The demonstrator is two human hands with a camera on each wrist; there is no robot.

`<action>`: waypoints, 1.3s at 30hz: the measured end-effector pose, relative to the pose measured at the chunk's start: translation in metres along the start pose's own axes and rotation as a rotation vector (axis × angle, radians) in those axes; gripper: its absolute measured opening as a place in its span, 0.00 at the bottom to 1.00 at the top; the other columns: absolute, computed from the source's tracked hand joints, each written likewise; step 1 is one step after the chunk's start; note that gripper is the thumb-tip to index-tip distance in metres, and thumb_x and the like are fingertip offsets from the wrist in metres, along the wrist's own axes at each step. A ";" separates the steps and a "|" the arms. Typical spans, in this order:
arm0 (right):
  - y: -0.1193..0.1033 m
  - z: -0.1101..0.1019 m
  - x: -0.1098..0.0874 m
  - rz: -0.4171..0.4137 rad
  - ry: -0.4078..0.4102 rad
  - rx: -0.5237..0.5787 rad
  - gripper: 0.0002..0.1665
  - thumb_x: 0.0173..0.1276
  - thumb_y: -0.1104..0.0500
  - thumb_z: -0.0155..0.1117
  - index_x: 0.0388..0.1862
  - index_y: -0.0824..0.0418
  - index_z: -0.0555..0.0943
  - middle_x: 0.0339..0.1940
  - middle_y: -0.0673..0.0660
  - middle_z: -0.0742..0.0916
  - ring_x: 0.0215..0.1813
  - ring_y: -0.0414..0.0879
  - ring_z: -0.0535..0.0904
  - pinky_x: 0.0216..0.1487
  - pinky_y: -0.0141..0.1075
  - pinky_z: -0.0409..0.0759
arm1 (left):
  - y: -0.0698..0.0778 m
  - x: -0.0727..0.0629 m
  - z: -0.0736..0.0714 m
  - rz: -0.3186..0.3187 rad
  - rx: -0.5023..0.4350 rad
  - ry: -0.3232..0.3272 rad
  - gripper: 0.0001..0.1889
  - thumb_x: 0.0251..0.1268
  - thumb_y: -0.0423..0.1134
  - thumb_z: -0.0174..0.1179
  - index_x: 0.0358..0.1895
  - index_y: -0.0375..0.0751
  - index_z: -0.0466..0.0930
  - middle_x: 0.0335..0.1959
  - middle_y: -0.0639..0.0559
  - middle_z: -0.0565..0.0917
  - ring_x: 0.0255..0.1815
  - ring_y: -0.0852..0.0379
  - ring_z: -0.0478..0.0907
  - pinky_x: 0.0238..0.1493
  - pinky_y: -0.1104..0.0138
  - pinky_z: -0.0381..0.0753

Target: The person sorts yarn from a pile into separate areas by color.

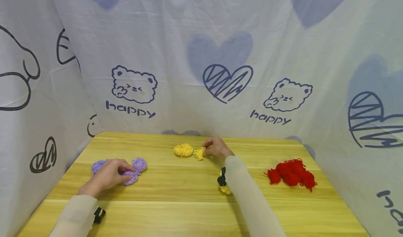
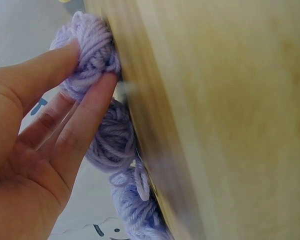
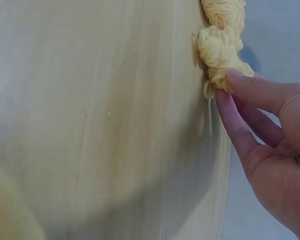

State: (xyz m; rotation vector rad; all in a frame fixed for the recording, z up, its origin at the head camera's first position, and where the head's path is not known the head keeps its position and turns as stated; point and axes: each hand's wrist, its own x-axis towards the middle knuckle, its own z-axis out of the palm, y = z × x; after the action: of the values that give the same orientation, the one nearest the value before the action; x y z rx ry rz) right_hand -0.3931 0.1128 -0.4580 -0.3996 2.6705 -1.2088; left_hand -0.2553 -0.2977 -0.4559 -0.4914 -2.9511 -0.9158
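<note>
Thumb and fingers of my left hand [image 1: 108, 176] pinch a ball of purple yarn [image 2: 92, 55] at the table's left. Two more purple yarn balls lie close by: one [image 2: 112, 137] partly behind the fingers, another [image 2: 137, 207] lower in the left wrist view. At the back middle, my right hand [image 1: 217, 148] pinches the edge of a small, loopy bundle of yellow yarn [image 1: 199, 153]. A larger yellow yarn ball [image 1: 183, 150] sits just left of that bundle. Another piece of yellow yarn [image 1: 225, 189] shows below the right wrist, mostly hidden by the strap and sleeve.
A loose heap of red yarn [image 1: 292, 173] lies on the right of the wooden table [image 1: 176, 216]. White printed cloth [image 1: 176, 37] hangs behind the table and along both sides. Black wrist mounts [image 1: 99, 215] sit on both forearms.
</note>
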 end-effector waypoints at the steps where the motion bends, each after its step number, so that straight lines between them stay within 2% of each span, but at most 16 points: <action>1: 0.000 0.000 0.000 -0.004 -0.001 -0.001 0.14 0.63 0.67 0.75 0.48 0.63 0.89 0.52 0.61 0.89 0.57 0.55 0.84 0.65 0.50 0.81 | 0.000 0.000 0.000 0.000 -0.001 0.000 0.09 0.57 0.33 0.75 0.42 0.46 0.93 0.37 0.55 0.88 0.35 0.57 0.73 0.34 0.71 0.72; 13: 0.001 -0.013 -0.007 -0.020 -0.021 0.022 0.19 0.67 0.64 0.73 0.56 0.63 0.87 0.58 0.62 0.88 0.62 0.58 0.82 0.66 0.50 0.81 | 0.000 0.000 0.001 -0.010 -0.004 -0.003 0.09 0.57 0.33 0.75 0.42 0.46 0.93 0.37 0.55 0.88 0.35 0.57 0.73 0.34 0.71 0.73; 19: 0.006 -0.016 -0.008 -0.032 -0.026 0.018 0.18 0.66 0.65 0.73 0.55 0.67 0.86 0.55 0.64 0.88 0.60 0.59 0.83 0.64 0.50 0.82 | 0.000 0.001 -0.001 -0.011 0.001 -0.005 0.09 0.57 0.34 0.75 0.42 0.46 0.93 0.37 0.54 0.88 0.35 0.57 0.74 0.35 0.71 0.74; 25: 0.009 -0.010 -0.006 -0.025 -0.031 0.023 0.20 0.62 0.67 0.75 0.54 0.69 0.86 0.54 0.66 0.89 0.58 0.59 0.84 0.64 0.48 0.82 | 0.000 0.001 0.001 -0.010 -0.008 -0.009 0.09 0.57 0.34 0.75 0.41 0.46 0.93 0.37 0.55 0.88 0.35 0.57 0.74 0.35 0.71 0.74; 31: 0.005 -0.006 -0.005 -0.012 -0.013 0.042 0.19 0.62 0.69 0.74 0.54 0.69 0.87 0.55 0.66 0.89 0.60 0.60 0.83 0.66 0.49 0.81 | 0.000 0.001 0.001 -0.007 -0.023 -0.013 0.09 0.58 0.33 0.75 0.42 0.45 0.93 0.37 0.55 0.88 0.35 0.56 0.73 0.34 0.71 0.72; 35: 0.005 -0.010 -0.007 -0.039 -0.023 0.015 0.20 0.64 0.67 0.73 0.55 0.68 0.86 0.56 0.66 0.89 0.60 0.60 0.83 0.66 0.50 0.81 | 0.000 0.001 0.001 -0.007 -0.019 -0.013 0.09 0.58 0.33 0.75 0.42 0.45 0.93 0.37 0.55 0.88 0.35 0.57 0.72 0.34 0.72 0.72; 39: 0.004 -0.018 -0.010 -0.052 -0.037 0.042 0.20 0.66 0.66 0.72 0.57 0.69 0.85 0.58 0.66 0.88 0.61 0.60 0.83 0.66 0.50 0.80 | -0.002 0.001 0.000 -0.008 -0.012 -0.011 0.09 0.58 0.33 0.75 0.42 0.46 0.93 0.37 0.55 0.88 0.35 0.57 0.72 0.34 0.71 0.72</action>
State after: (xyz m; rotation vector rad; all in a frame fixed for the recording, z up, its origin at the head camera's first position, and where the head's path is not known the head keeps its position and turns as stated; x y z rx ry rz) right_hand -0.3895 0.1308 -0.4488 -0.4826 2.6146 -1.2574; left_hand -0.2571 -0.2990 -0.4574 -0.4868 -2.9611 -0.9345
